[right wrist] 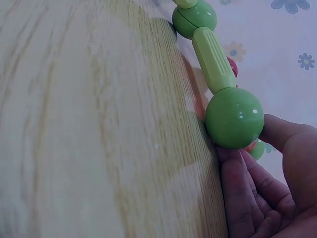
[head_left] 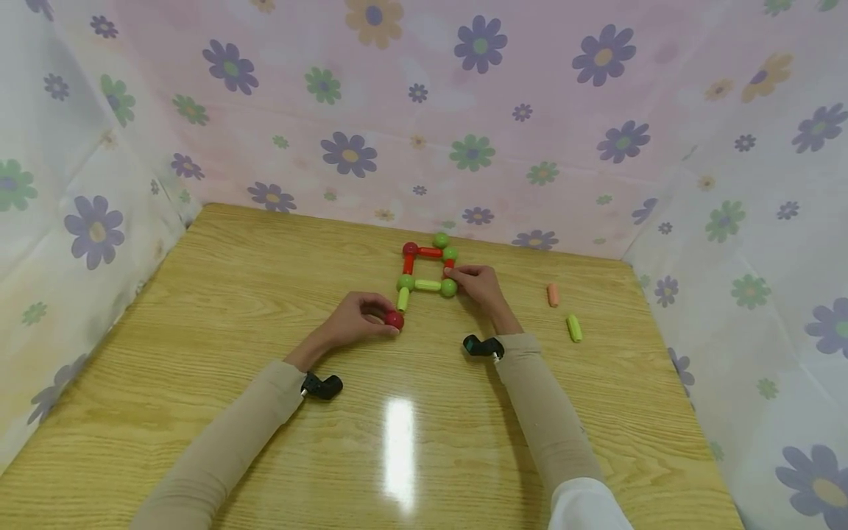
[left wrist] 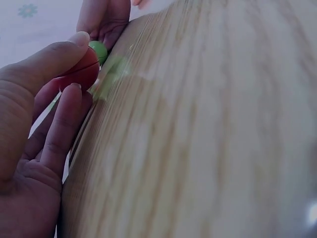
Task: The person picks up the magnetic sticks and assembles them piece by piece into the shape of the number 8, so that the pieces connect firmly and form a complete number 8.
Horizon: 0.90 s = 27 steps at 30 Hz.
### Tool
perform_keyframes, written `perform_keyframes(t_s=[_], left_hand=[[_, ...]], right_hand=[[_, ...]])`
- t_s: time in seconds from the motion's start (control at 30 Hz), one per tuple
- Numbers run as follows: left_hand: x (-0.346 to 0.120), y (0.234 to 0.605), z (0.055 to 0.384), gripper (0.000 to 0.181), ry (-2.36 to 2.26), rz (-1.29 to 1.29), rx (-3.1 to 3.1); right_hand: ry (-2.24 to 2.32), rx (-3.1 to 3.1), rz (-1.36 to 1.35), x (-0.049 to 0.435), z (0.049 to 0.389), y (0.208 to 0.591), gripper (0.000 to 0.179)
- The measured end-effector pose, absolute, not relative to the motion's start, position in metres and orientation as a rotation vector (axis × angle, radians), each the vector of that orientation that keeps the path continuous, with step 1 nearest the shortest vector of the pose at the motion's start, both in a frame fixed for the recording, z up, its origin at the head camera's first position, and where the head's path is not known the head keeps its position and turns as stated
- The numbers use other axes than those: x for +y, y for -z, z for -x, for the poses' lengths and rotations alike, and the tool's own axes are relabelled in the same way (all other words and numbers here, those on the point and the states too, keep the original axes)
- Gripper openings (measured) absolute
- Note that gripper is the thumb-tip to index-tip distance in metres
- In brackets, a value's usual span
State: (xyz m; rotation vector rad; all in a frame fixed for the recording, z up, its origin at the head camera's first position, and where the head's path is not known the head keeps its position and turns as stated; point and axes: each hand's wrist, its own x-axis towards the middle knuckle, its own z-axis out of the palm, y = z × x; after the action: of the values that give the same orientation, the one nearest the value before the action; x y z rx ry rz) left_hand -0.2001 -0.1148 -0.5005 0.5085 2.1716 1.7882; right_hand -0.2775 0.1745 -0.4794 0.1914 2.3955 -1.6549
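Observation:
Between thumb and fingers, my left hand (head_left: 358,319) pinches a red ball (head_left: 394,319), also seen in the left wrist view (left wrist: 84,72). The ball sits at the near end of a yellow-green rod (head_left: 403,299) that runs from a green ball (head_left: 406,283). That green ball is one corner of a square of rods and balls. On the square's right side my right hand (head_left: 478,284) pinches a red rod (head_left: 450,263), partly hidden by the fingers. Just beside these fingers is the near right green ball (right wrist: 234,118). A red ball (head_left: 410,249) forms the far left corner.
Another green ball (head_left: 440,240) stands at the far side of the square, close to the floral backdrop (head_left: 411,199). To the right, an orange rod (head_left: 553,295) and a yellow-green rod (head_left: 574,328) lie loose on the wooden table (head_left: 265,272).

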Motion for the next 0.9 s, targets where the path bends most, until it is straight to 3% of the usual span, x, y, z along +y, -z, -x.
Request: perform_keyframes(t_s=[0.9], left_hand=[[-0.104,0.501,0.2,0.039,-1.722,-0.406,2.322]], right_hand=[[1.658,2.423,-0.199,0.174,0.277,0.481,0.048]])
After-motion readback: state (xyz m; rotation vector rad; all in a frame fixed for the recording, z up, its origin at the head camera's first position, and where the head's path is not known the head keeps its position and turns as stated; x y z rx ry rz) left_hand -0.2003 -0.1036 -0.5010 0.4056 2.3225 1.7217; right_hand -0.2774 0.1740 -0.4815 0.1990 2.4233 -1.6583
